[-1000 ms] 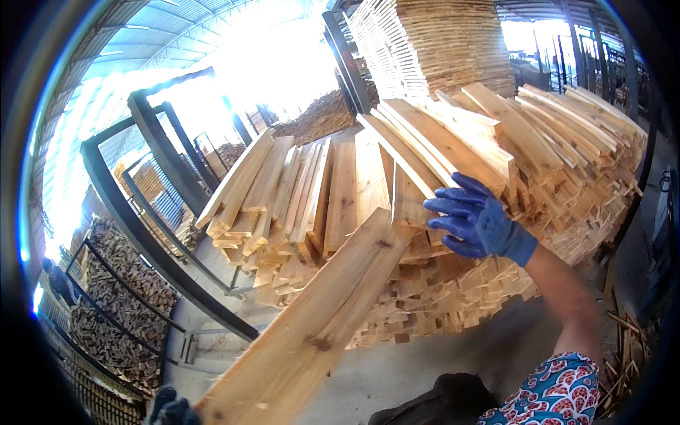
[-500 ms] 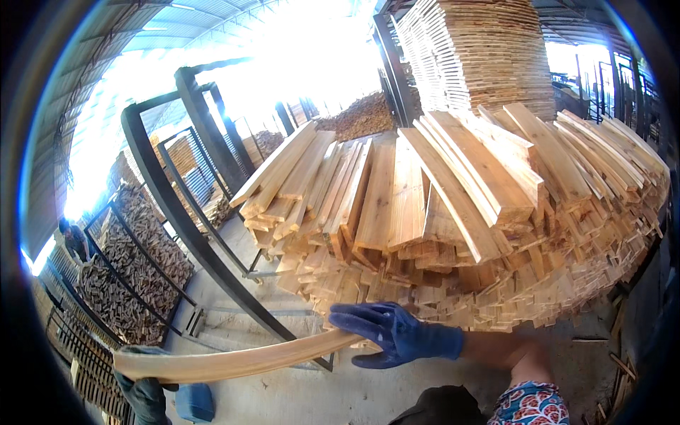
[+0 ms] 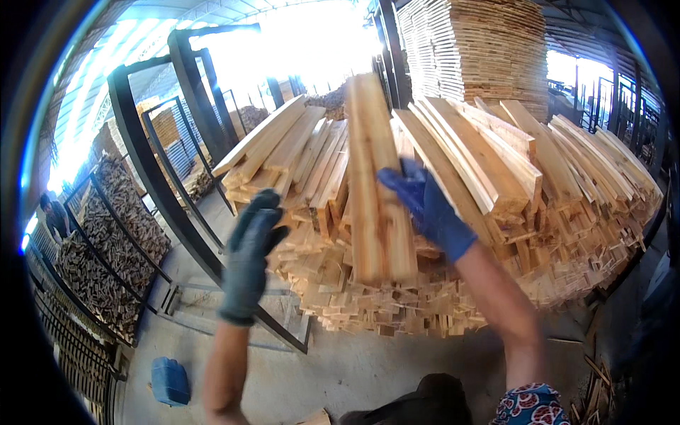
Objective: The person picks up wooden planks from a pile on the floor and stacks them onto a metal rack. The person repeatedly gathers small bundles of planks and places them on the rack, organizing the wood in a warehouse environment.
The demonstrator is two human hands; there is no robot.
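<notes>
A long wooden board (image 3: pixel 372 205), slightly blurred, lies lengthwise over the near side of a lumber pile (image 3: pixel 460 159). Its far end sits high in view; whether it is resting on the pile or still in the air is unclear. My left hand (image 3: pixel 251 251), in a dark green-grey glove, is open to the left of the board and apart from it, fingers pointing forward. At the board's right edge, my right hand (image 3: pixel 428 205) in a blue glove has its fingers apart. One blue finger overlaps the board; firm contact cannot be made out.
A black metal frame (image 3: pixel 159 173) stands left of the pile. Beyond it are a heap of wood pieces (image 3: pixel 117 241) and a person (image 3: pixel 57 216). A blue jug (image 3: pixel 170 381) rests on the floor at lower left. Behind the pile rises a tall stack of planks (image 3: pixel 496 57).
The board has swung from crosswise at lower left to lengthwise over the pile. My left hand has come off its end and moved up and right; my right hand has moved up and forward.
</notes>
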